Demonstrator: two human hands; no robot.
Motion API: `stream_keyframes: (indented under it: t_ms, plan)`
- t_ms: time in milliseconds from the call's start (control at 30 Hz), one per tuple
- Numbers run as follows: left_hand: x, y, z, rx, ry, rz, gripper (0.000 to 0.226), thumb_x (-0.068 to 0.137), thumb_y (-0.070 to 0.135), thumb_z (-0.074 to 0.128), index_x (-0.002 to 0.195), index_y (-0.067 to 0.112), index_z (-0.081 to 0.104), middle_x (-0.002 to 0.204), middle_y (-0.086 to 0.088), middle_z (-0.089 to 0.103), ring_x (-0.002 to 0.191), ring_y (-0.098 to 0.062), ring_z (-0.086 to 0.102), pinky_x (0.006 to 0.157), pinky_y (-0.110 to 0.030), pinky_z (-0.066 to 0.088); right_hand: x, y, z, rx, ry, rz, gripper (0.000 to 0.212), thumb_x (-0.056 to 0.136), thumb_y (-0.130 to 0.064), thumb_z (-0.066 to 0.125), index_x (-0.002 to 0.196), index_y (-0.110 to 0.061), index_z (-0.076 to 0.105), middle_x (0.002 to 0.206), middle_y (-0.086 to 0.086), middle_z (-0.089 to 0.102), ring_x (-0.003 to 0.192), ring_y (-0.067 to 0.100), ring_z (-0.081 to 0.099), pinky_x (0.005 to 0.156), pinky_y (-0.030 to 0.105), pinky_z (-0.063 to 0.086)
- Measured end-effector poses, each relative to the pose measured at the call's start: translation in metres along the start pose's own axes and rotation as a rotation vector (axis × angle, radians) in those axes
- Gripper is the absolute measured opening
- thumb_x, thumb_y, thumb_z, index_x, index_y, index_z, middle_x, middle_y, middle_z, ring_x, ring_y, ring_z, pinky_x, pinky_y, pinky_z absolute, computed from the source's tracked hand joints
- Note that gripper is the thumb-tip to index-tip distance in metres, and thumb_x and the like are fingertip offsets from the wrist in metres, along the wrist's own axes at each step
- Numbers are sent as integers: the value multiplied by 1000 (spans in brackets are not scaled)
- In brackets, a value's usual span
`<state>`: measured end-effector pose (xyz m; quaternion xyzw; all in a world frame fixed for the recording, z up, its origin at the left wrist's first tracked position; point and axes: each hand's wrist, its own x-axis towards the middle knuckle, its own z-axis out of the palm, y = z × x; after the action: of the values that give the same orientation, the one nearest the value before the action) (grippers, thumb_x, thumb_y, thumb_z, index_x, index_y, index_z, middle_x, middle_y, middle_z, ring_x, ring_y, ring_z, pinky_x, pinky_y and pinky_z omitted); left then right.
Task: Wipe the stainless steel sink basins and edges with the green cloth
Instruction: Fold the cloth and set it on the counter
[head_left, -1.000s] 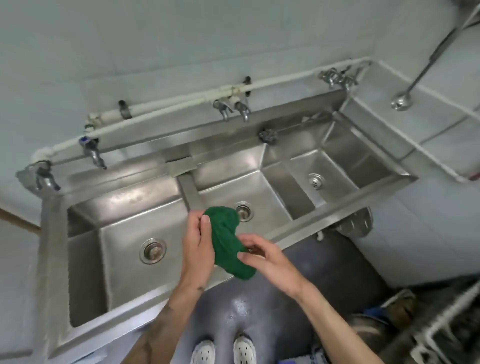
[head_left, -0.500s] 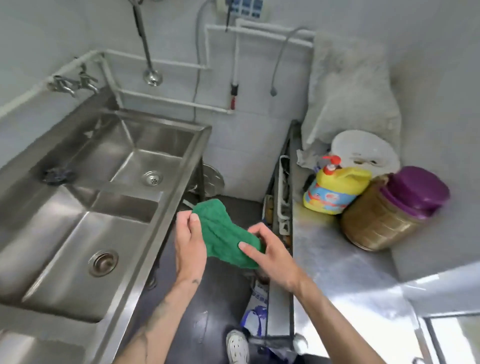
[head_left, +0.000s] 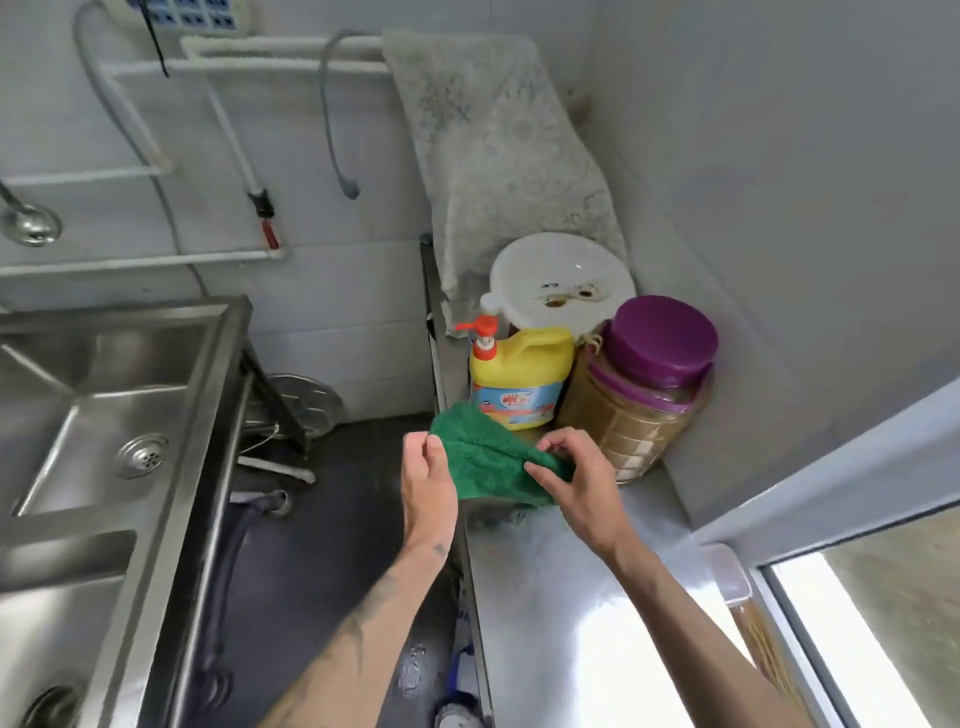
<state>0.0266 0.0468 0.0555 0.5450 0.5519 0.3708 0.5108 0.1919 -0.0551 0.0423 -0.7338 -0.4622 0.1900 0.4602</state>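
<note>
In 1 second the view has swung from the sink (head_left: 208, 405) to the bench (head_left: 571, 597), and the cloth (head_left: 485, 452) has come along, now above the bench's edge. Both hands pinch it: left hand (head_left: 428, 483) at 1 edge, right hand (head_left: 576, 478) at the other. Wiping seems paused or done. A bottle (head_left: 519, 379) and jar (head_left: 639, 395) crowd the corner; bare bench lies nearer.

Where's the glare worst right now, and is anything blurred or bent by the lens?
Head view: the worst glare sits on the steel counter, and the window at lower right is blown out. Head view: the sink smears toward the lower-left corner, while the green cloth, left hand and right hand are sharp. Head view: the wide lens bows the wall pipes.
</note>
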Motion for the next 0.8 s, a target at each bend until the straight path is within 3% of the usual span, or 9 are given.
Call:
stream_keyframes:
  t_ms: [100, 233, 400, 500, 567, 667, 733, 800]
  plan:
    - [17, -11, 31, 23, -13, -55, 20, 113, 20, 41, 101, 7, 50, 82, 1, 43, 72, -14, 38, 59, -18, 34, 19, 24, -1, -64, 64, 11, 25, 87, -8, 82, 100, -21, 65, 101, -5, 60, 96, 8, 59, 83, 14, 44]
    - [15, -54, 50, 148, -13, -231, 24, 113, 23, 40, 99, 6, 49, 77, -1, 43, 76, -22, 42, 69, -38, 32, 7, 63, 10, -139, 43, 116, 20, 88, -10, 82, 97, -25, 72, 96, -12, 66, 94, -2, 61, 81, 10, 43]
    - [1, -88, 45, 205, -26, -252, 19, 111, 21, 44, 102, 7, 51, 80, -2, 50, 82, -27, 48, 69, -37, 29, -9, 89, 18, -188, 35, 155, 17, 88, -11, 82, 99, -22, 74, 96, -11, 69, 86, -3, 59, 81, 4, 42]
    - [14, -85, 45, 295, 2, -263, 13, 108, 22, 54, 112, 10, 52, 93, -6, 61, 91, -29, 54, 71, -33, 29, 7, 78, 22, -174, 86, 164, 19, 89, -18, 81, 105, -21, 74, 101, -12, 68, 90, -2, 59, 82, 10, 47]
    - [24, -86, 45, 441, 32, -147, 25, 102, 23, 63, 122, 10, 54, 113, -11, 63, 104, -33, 56, 83, -36, 37, 9, 68, 25, -180, 94, 192, 15, 93, -32, 75, 105, -25, 72, 101, -15, 68, 91, -2, 63, 79, 16, 50]
    - [29, -96, 43, 690, -51, 318, 36, 102, 27, 60, 135, 15, 59, 132, -7, 60, 119, -27, 55, 98, -41, 44, -6, 70, 30, -267, 118, 109, 19, 102, -38, 58, 104, -25, 71, 100, -11, 66, 91, 6, 63, 77, 27, 50]
    - [31, -108, 45, 793, -225, 523, 44, 106, 37, 48, 145, 20, 57, 148, -4, 56, 133, -24, 53, 108, -42, 45, -20, 82, 38, -352, 51, 68, 29, 104, -40, 51, 117, -21, 69, 112, -6, 65, 102, 15, 64, 87, 33, 53]
    - [28, -125, 45, 883, -379, 568, 54, 109, 45, 38, 157, 23, 47, 164, -4, 45, 149, -25, 43, 121, -47, 39, -36, 98, 50, -446, -42, 45, 44, 107, -42, 45, 138, -16, 61, 139, 0, 59, 130, 22, 58, 110, 35, 46]
